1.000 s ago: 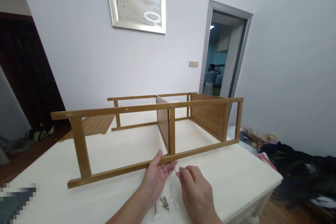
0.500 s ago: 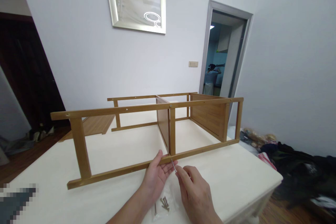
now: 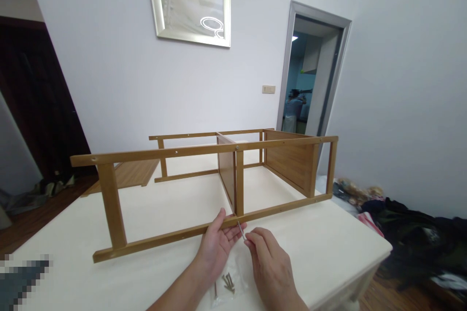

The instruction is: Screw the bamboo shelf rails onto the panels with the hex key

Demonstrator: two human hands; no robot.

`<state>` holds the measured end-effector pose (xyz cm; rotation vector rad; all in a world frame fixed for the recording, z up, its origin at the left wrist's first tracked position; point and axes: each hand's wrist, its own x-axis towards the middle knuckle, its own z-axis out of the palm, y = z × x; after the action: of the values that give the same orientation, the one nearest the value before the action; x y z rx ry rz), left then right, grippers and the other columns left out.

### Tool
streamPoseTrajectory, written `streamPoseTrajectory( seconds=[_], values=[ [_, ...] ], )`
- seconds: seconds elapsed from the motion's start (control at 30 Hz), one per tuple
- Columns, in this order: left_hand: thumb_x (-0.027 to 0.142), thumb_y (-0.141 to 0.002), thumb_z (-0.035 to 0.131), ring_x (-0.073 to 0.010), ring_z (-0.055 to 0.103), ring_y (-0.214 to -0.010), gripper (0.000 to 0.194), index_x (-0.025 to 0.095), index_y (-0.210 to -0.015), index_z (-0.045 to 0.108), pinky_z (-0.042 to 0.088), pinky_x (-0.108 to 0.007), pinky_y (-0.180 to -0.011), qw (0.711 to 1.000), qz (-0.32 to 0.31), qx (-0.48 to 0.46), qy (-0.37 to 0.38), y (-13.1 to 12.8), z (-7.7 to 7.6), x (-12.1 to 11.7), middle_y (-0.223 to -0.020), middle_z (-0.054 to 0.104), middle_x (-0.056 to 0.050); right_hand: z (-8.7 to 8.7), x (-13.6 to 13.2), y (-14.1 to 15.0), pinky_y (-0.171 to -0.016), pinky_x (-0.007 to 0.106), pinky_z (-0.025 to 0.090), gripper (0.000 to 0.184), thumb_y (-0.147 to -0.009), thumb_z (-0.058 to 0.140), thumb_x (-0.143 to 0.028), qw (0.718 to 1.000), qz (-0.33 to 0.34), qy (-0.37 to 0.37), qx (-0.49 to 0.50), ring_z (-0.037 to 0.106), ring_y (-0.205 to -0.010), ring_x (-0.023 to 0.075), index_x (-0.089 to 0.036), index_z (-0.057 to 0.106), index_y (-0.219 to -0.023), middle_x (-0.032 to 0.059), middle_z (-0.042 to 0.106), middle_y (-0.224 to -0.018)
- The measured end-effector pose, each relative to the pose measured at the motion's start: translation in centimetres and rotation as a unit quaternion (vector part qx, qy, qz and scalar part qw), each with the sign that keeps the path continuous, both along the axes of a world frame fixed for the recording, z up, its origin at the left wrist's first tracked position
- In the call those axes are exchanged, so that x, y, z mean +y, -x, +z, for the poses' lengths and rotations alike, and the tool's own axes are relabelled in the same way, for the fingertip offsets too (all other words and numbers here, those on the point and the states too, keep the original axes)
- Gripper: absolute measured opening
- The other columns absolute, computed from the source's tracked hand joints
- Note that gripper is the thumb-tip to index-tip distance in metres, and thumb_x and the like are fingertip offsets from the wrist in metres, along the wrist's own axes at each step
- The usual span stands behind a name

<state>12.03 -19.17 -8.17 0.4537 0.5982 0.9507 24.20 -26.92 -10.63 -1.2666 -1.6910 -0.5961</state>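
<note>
Beyond bagged screws point(image 3: 228, 283), a wooden frame point(image 3: 240, 182) is clasped by the left hand point(image 3: 216, 248). A thin rod point(image 3: 241, 231) is pinched by the right hand point(image 3: 272, 263).

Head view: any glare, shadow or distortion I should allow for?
Head view: white ring-shaped glare on the silver-framed wall picture; head view, left: dark brown door sunk in shadow; head view, right: grey door frame leaning; head view, centre: thin grey metal rod in the right hand distinct.
</note>
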Motion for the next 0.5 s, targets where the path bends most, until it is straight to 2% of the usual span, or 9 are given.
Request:
streamPoseTrajectory(
  seconds=[0.17, 0.5],
  values=[
    [0.035, -0.087, 0.062, -0.0237, 0.072, -0.077, 0.025, 0.009, -0.086, 0.065, 0.055, -0.032, -0.076, 1.000, 0.003, 0.004, -0.001, 0.00, 0.04, -0.03, -0.081, 0.074, -0.014, -0.15, 0.02, -0.01, -0.064, 0.025, 0.053, 0.016, -0.094, 0.046, -0.011, 1.000, -0.006, 0.012, -0.005, 0.063, -0.079, 0.0170, -0.018, 0.058, -0.102, 0.0085, 0.063, -0.089],
    [0.036, -0.087, 0.062, -0.0241, 0.072, -0.078, 0.027, 0.009, -0.088, 0.064, 0.055, -0.031, -0.073, 1.000, -0.003, 0.002, -0.004, 0.03, -0.13, 0.05, -0.081, 0.074, -0.015, -0.35, -0.21, -0.04, -0.063, 0.026, 0.054, 0.023, -0.093, 0.044, -0.010, 0.998, 0.004, 0.050, -0.024, 0.063, -0.077, 0.0178, -0.017, 0.058, -0.110, 0.0097, 0.063, -0.092]
  ],
)
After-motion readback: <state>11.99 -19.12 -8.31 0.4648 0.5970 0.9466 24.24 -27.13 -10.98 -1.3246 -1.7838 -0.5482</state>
